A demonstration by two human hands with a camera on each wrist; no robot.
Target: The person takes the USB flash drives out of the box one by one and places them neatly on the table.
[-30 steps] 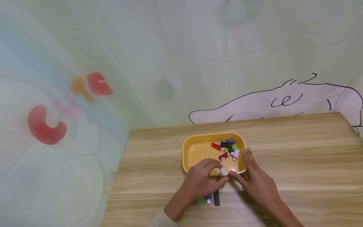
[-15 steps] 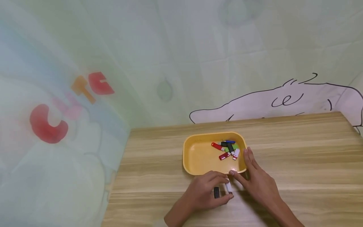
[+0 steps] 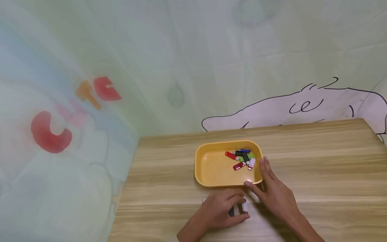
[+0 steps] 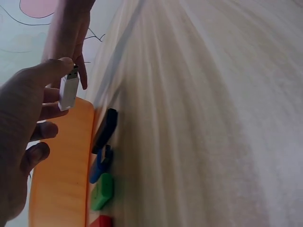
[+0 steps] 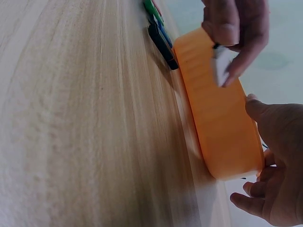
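Note:
My left hand (image 3: 219,209) pinches a white USB flash drive (image 4: 69,92) between thumb and fingertips, above the table just in front of the yellow tray (image 3: 198,168). The drive's metal plug points toward the thumb. Beside it lies a row of USB drives on the table: black (image 4: 105,130), blue (image 4: 101,166), green (image 4: 102,192) and red (image 4: 102,221), mostly hidden by this hand in the head view. My right hand (image 3: 278,193) holds the tray's near right corner, thumb on the near rim and fingers along the right side.
Inside the tray's right half several USB drives lie in a loose pile, among them a red one (image 3: 231,156), a dark red one (image 3: 239,166) and a white one (image 3: 251,163). The wooden table (image 3: 326,161) meets a printed cloth backdrop (image 3: 187,74) behind and at left.
My left hand has brought the white USB drive from over the tray's near rim toward me, to the right end of the row. The right hand and tray stay in place.

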